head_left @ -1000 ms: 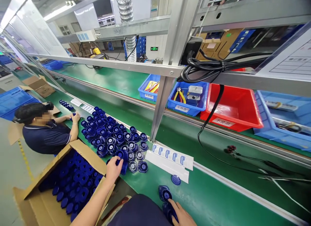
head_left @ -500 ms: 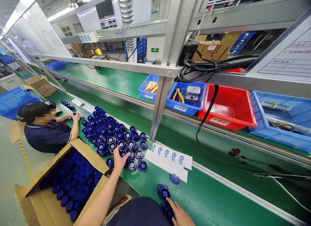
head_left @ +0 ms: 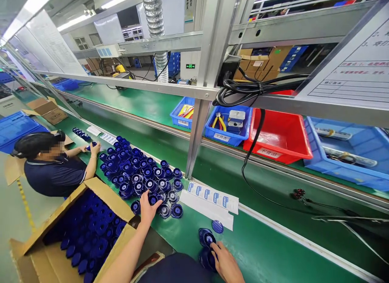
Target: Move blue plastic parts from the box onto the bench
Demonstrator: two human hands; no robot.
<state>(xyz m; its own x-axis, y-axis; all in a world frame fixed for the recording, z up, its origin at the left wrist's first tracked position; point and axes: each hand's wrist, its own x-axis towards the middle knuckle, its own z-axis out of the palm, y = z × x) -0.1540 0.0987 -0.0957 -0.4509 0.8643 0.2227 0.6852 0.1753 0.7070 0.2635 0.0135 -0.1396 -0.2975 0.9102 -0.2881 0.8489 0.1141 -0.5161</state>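
Note:
My left hand [head_left: 148, 211] reaches into a crowd of dark blue round plastic parts [head_left: 137, 178] on the green bench. Its thumb and fingers close around one blue plastic part [head_left: 153, 199] at the near edge of the crowd. Close to my body, my right hand [head_left: 227, 263] has its fingers curled on a blue plastic part [head_left: 207, 256], partly hidden by the hand. A second blue part [head_left: 206, 237] with a round hub sits against it, by the fingertips. Just beyond lies a flat blue disc [head_left: 217, 226].
White label strips [head_left: 209, 200] lie right of the crowd. An open carton [head_left: 111, 198] of blue parts stands at left, near a co-worker [head_left: 53, 165] handling a part. A metal post [head_left: 196, 137], blue bins [head_left: 229, 125] and a red bin [head_left: 279, 137] line the back; a black cable [head_left: 247, 169] hangs down.
My right hand's fingers have drawn in around the near blue part, and the two parts there have shifted slightly. My left hand stays at the same part. The view has turned a little.

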